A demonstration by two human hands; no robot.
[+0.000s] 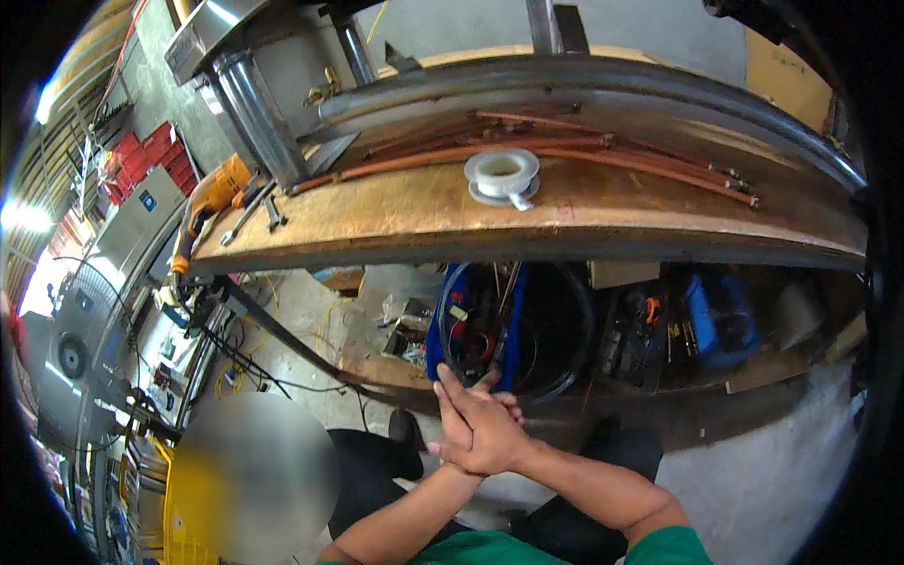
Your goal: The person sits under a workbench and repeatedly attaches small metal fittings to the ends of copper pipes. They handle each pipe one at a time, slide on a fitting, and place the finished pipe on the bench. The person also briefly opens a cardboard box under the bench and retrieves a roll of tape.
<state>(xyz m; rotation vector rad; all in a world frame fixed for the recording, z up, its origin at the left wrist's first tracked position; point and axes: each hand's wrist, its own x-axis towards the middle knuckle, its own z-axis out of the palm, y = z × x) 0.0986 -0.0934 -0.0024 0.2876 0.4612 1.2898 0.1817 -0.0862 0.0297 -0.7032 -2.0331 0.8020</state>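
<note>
My left hand (452, 410) and my right hand (494, 438) are pressed together in front of me, below the workbench edge, the right laid over the left. Neither holds anything; the fingers lie flat and close together. On the wooden workbench (405, 221) above lies a white roll of tape (504, 176), with several long copper tubes (565, 151) behind it. An orange power drill (209, 195) and a wrench (247, 215) rest at the bench's left end.
Under the bench are a blue bin with coiled black hose (513, 330), a blue toolbox (716, 320) and assorted tools. A metal machine post (254, 104) stands at back left. A fan (71, 353), cables and a person in yellow (250, 480) are to the left.
</note>
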